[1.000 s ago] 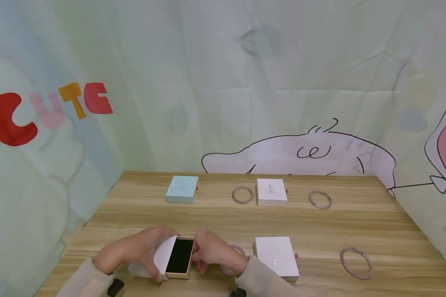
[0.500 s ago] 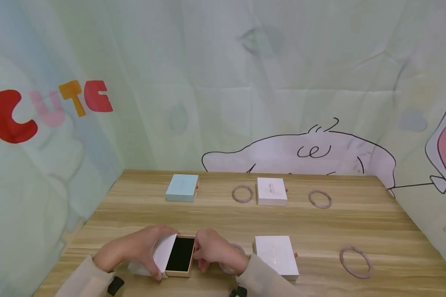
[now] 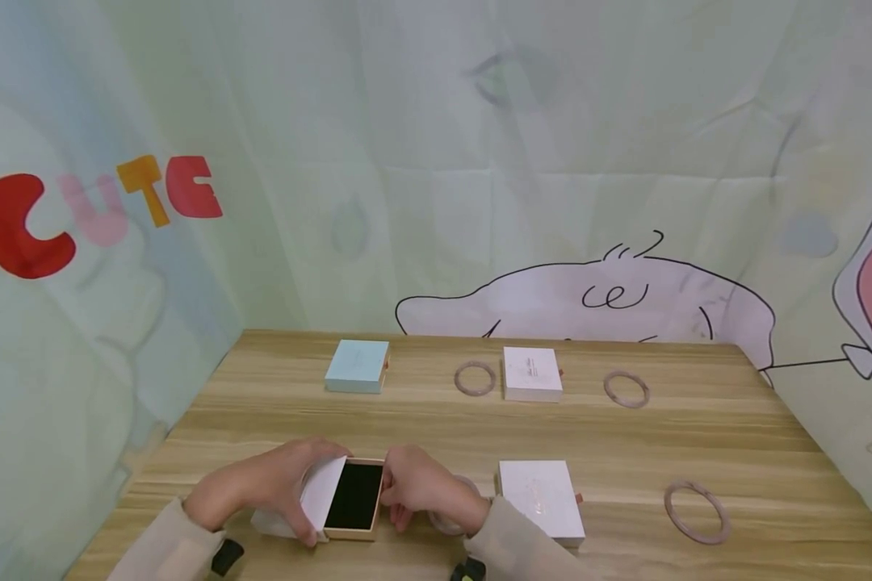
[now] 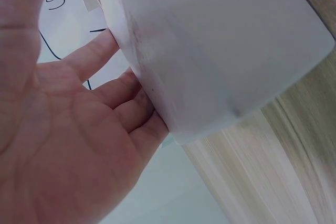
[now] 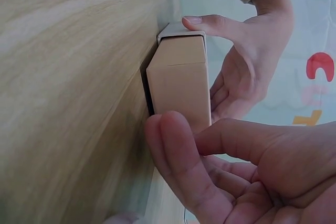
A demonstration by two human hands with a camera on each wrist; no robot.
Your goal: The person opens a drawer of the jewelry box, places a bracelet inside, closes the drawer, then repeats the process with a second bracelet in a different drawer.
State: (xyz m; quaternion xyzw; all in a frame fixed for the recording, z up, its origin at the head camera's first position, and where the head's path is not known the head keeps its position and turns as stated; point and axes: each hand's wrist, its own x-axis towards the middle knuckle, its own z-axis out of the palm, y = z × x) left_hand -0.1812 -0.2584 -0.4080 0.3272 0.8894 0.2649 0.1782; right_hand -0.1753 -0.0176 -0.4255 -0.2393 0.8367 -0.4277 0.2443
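Observation:
My left hand (image 3: 283,488) grips the white sleeve (image 3: 321,488) of a drawer-style jewelry box at the front left. Its thumb is on the near side and its fingers on the far side. In the left wrist view, bent fingertips press on the white sleeve (image 4: 220,51). The cream drawer (image 3: 352,533) stands partly pulled out to the right, showing a black lining (image 3: 354,494). My right hand (image 3: 414,484) pinches at the drawer's right end; its fingers hide what lies between them. In the right wrist view, thumb and fingertips meet by the drawer front (image 5: 181,95).
A bangle (image 3: 446,528) lies partly hidden under my right wrist. Beside it is a white box (image 3: 541,500), then another bangle (image 3: 698,513). Along the back stand a light blue box (image 3: 358,363), a bangle (image 3: 475,392), a white box (image 3: 532,371) and a bangle (image 3: 626,403).
The drawer has slid slightly farther right out of its sleeve, with my right hand moving along. My left hand stays in place on the sleeve.

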